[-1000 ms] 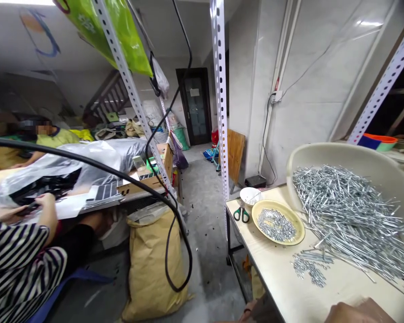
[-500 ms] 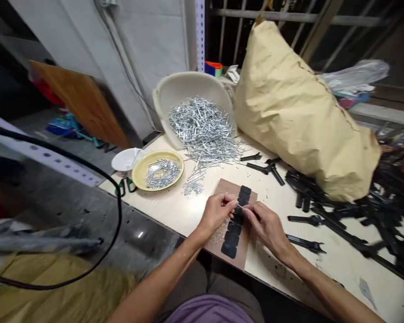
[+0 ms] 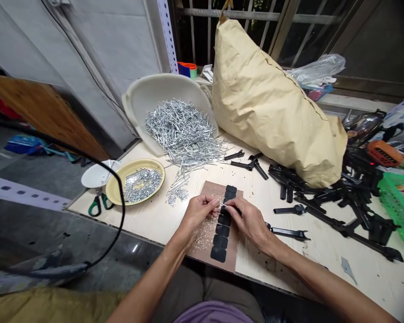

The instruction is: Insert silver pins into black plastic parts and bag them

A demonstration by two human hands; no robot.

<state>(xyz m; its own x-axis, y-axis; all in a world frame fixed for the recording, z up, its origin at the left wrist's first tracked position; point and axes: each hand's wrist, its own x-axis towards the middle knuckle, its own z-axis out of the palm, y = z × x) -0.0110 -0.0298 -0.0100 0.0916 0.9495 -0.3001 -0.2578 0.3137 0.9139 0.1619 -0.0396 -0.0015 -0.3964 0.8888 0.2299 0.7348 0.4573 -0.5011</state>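
My right hand (image 3: 251, 220) is closed in a pinch on a thin silver metal pin (image 3: 222, 204), which points towards my left hand. My left hand (image 3: 199, 213) is also pinched, its fingertips close to the pin's end; what lies between them is too small to make out. Both hands are above a brown board (image 3: 230, 264) at the table's front edge. Along this board runs a row of black rounded squares (image 3: 222, 230), partly hidden by my right fingers. Many tiny pale bits (image 3: 202, 235) lie scattered on the board's left half.
A tilted whitish basin (image 3: 138, 96) spills metal pins (image 3: 185, 134). Left are a yellow dish (image 3: 112, 179) of small metal parts, a white plate (image 3: 93, 175) and green-handled scissors (image 3: 94, 206). A paper sack (image 3: 269, 103), black plastic parts (image 3: 323, 215) and a green basket (image 3: 395, 206) stand right.
The view has swung right, so the scene sits further left and the green basket shows more. My hands stay together over the board, and the thin pin between them is plainer now.
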